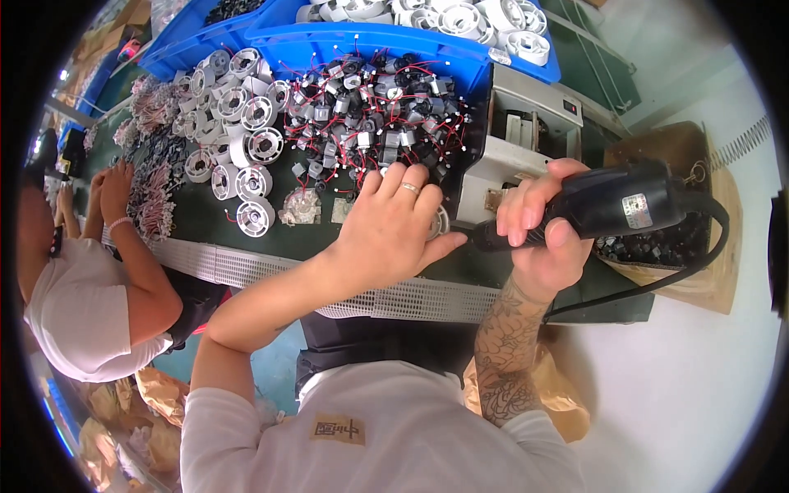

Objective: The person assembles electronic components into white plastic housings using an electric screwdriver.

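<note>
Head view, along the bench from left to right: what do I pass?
Co-worker's hands → white plastic wheels → pile of small motors with red wires → left hand → right hand gripping black electric screwdriver → brown box.

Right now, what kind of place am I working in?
Probably a small-parts assembly line: a pile of small motors with red wires, white plastic wheels, blue bins, and an electric screwdriver in your right hand.

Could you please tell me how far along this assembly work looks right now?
Done: none I can tell apart. In hand: the right hand holds a black power screwdriver against a white wheel under the left hand. Left: piled motors and loose wheels.
</note>
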Demonstrator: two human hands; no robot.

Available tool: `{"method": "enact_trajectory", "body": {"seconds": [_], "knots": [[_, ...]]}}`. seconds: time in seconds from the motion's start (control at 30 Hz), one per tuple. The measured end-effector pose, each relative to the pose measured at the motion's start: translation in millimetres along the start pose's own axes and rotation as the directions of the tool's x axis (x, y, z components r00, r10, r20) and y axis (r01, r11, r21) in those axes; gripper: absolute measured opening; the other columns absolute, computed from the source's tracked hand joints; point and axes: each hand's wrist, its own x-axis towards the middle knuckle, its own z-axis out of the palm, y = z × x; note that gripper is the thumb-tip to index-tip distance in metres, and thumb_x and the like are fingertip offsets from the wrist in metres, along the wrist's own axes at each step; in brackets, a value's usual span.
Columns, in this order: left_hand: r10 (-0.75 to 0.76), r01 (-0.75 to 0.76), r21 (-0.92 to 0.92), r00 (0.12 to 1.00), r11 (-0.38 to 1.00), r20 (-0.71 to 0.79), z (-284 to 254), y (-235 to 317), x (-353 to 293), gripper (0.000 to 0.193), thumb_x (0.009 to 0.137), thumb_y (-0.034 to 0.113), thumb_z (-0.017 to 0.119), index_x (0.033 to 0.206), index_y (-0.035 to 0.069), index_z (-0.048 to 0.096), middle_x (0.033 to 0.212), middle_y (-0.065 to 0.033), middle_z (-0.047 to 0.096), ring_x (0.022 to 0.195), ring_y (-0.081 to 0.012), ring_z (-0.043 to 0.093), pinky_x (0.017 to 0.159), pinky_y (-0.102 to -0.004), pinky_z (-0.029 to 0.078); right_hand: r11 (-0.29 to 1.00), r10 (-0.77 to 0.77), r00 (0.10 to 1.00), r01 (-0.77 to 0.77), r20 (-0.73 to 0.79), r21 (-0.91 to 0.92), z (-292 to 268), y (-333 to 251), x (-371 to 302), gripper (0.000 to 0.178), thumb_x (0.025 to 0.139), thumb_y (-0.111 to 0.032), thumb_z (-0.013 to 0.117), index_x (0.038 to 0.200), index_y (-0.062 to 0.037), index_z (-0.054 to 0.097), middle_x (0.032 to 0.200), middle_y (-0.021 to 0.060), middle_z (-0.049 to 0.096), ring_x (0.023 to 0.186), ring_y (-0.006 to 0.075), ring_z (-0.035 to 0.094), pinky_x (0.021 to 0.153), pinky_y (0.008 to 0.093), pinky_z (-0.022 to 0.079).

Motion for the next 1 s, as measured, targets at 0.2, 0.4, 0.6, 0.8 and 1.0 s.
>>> {"method": "enact_trajectory", "body": {"seconds": [0.2,0.4,0.6,0.8,1.0], "knots": [[-0.284,0.241,-0.201,0.934,0.949,-0.217,-33,-25,31,0.031,0.08,0.027,0.069,0.094,0.001,0.058,0.085,-0.0157,0.061,0.077,-0.0339,0.06,0.066,-0.042,0.047,0.998,0.006,1.0,-0.007,-0.015,-0.061,0,1,-2,0.053,0.075,-0.01,0.069,0.119,0.0062,0.044,0.069,0.0088,0.055,0.052,0.0174,0.053,0.05,0.031,0.045],[-0.33,0.37,0.263,0.926,0.891,-0.184,-27,-75,95,0.028,0.083,0.032,0.064,0.091,0.005,0.064,0.081,-0.0159,0.067,0.077,-0.0342,0.067,0.066,-0.0435,0.054,0.997,0.033,0.999,-0.035,-0.034,-0.067,2,4,0,0.05,0.075,-0.007,0.067,0.118,0.0063,0.046,0.069,0.0093,0.055,0.052,0.0174,0.053,0.05,0.0305,0.045],[-0.346,0.325,0.264,0.937,0.908,0.036,-34,-89,100,0.026,0.083,0.029,0.061,0.1,0.009,0.065,0.094,-0.0163,0.068,0.087,-0.0345,0.066,0.073,-0.0439,0.054,0.997,0.006,0.999,-0.009,-0.031,-0.076,-2,5,3,0.049,0.075,-0.006,0.067,0.118,0.0064,0.048,0.067,0.0101,0.055,0.052,0.0177,0.054,0.049,0.0299,0.045],[-0.362,0.359,0.187,0.932,0.914,-0.022,-37,-85,89,0.028,0.081,0.027,0.065,0.103,0.009,0.063,0.092,-0.0143,0.068,0.086,-0.037,0.063,0.074,-0.0449,0.05,0.998,0.006,1.0,-0.007,-0.006,-0.064,-1,6,1,0.049,0.075,-0.006,0.067,0.118,0.0066,0.048,0.067,0.0105,0.056,0.051,0.0178,0.054,0.049,0.0294,0.045],[-0.583,0.373,-0.502,0.725,0.78,-0.367,-82,-28,84,0.019,0.081,0.005,0.065,0.099,-0.001,0.061,0.082,-0.0068,0.06,0.062,-0.0097,0.05,0.057,-0.0243,0.042,0.997,-0.014,0.998,0.01,-0.059,-0.079,-6,3,2,0.049,0.074,-0.005,0.067,0.117,0.0073,0.048,0.066,0.0103,0.056,0.051,0.0175,0.054,0.048,0.0287,0.045]]}}
